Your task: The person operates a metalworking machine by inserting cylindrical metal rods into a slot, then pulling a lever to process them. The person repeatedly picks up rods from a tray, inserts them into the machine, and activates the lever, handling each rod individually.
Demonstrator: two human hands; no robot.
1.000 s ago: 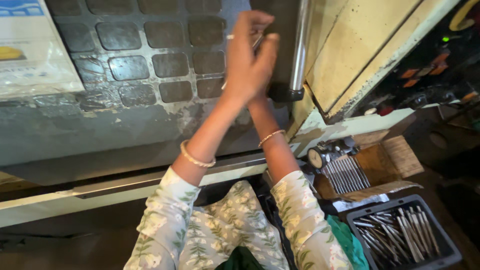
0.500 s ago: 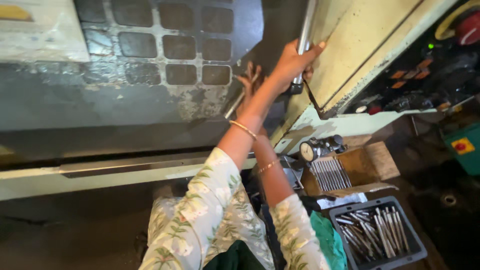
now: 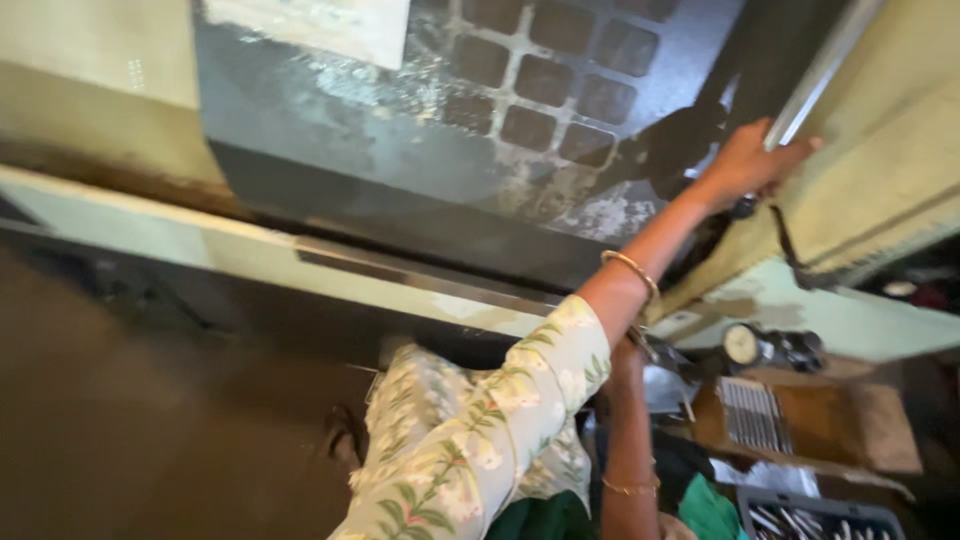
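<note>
My left hand (image 3: 750,162) reaches up and right and is closed around the lower end of a long shiny metal bar handle (image 3: 815,80). The handle stands at the edge of a beige machine door (image 3: 880,190). A gold bangle sits on that wrist, and a floral sleeve covers the upper arm. Beside the handle is the dark machine front with a grid of square recesses (image 3: 540,85). My right forearm (image 3: 630,450) rises below the left arm. Its hand is hidden behind the left elbow, near the machine's ledge.
A dial gauge (image 3: 742,345) stands on the pale ledge at the right. Below it a cardboard box (image 3: 850,425) holds a row of thin metal rods (image 3: 752,412). A grey tray of metal pieces (image 3: 810,520) sits at the bottom right. A white sheet (image 3: 320,25) hangs at the top.
The view has swung left and tilted. My left hand stays on the bar handle, arm stretched further. My right hand has dropped from beside the handle to below the left arm.
</note>
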